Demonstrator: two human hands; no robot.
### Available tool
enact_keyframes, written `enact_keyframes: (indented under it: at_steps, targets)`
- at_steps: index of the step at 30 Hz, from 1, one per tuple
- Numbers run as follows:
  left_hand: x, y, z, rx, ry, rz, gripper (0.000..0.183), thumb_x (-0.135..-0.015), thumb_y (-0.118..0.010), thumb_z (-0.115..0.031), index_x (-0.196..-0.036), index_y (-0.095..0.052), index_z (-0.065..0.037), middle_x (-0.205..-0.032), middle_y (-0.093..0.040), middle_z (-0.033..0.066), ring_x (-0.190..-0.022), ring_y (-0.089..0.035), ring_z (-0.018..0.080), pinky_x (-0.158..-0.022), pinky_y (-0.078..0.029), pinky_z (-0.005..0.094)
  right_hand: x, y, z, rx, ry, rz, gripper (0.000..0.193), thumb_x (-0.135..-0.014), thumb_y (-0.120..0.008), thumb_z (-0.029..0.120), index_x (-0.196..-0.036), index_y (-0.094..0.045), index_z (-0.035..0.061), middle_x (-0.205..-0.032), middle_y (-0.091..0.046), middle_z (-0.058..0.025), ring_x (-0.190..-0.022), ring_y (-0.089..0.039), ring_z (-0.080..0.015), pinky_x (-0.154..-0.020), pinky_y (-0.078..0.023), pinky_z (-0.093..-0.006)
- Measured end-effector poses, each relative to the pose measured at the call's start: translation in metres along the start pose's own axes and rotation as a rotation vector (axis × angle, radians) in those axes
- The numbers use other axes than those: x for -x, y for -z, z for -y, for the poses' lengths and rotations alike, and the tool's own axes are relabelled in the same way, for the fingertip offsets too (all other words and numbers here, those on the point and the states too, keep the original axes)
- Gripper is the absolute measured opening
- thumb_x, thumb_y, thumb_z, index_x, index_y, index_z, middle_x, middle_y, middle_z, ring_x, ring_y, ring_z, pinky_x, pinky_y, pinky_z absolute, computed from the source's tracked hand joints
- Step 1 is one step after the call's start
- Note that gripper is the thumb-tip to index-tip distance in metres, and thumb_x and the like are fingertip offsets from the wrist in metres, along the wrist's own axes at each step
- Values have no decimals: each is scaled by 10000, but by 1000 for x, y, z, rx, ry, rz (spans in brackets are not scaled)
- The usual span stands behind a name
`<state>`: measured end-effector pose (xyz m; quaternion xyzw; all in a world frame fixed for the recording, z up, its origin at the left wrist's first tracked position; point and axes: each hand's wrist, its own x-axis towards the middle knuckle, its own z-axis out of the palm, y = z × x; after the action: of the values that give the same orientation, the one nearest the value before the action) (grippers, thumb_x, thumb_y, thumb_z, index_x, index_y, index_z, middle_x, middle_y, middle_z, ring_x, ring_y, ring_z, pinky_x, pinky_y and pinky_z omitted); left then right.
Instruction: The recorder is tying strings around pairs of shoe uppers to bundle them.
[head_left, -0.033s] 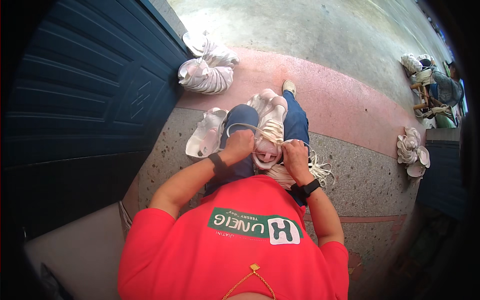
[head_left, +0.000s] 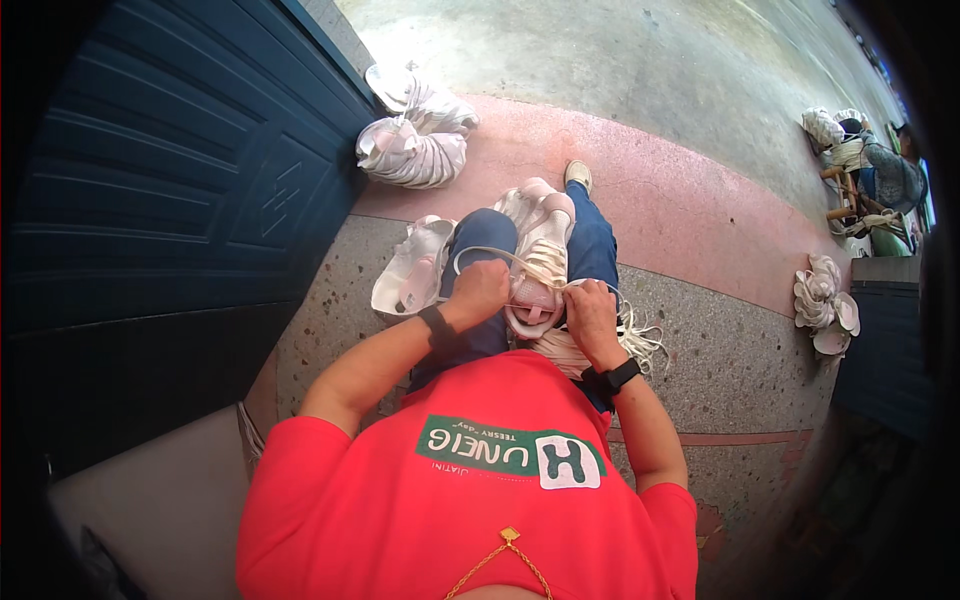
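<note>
A pale pink and white shoe upper (head_left: 538,222) lies lengthwise between my thighs, its tongue end (head_left: 533,297) toward me. A cream shoelace (head_left: 541,262) runs through its eyelets, and a loose loop arcs above my left hand. My left hand (head_left: 482,288), fingers closed, grips a lace end at the left of the tongue. On the other side my right hand (head_left: 592,308) pinches the lace between thumb and fingers. Beside my right hand hangs a bunch of loose cream laces (head_left: 640,338). Another white and pink shoe upper (head_left: 414,268) is next to my left leg.
Bundles of stacked shoe uppers (head_left: 412,152) stand by the dark blue door (head_left: 170,190). More pale shoe parts (head_left: 826,305) lie at the right near a dark panel. A person (head_left: 893,172) sits far right among wooden stools and white bundles.
</note>
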<state>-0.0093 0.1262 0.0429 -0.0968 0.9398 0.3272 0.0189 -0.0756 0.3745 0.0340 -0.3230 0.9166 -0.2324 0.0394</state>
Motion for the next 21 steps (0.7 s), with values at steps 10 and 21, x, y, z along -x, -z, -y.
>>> enact_keyframes:
  at_steps: [10, 21]
  targets:
    - [7, 12, -24, -426, -326, -181, 96, -831, -648, -171, -764, -677, -109, -816, -670, 51, -974, -578, 277, -782, -386, 465, -1, 14, 21, 93, 7, 30, 135, -914, -710, 199, -975, -750, 85, -937, -668, -116, -965, -616, -322, -830, -462, -454]
    - [11, 12, -25, -420, -337, -222, 187, -901, -702, -295, -924, -708, -109, -852, -664, 39, -988, -568, 264, -884, -366, 479, -7, -7, 0, 2, 134, -19, 164, -840, -647, 64, -1002, -666, 82, -872, -680, -104, -896, -638, -319, -789, -484, -446]
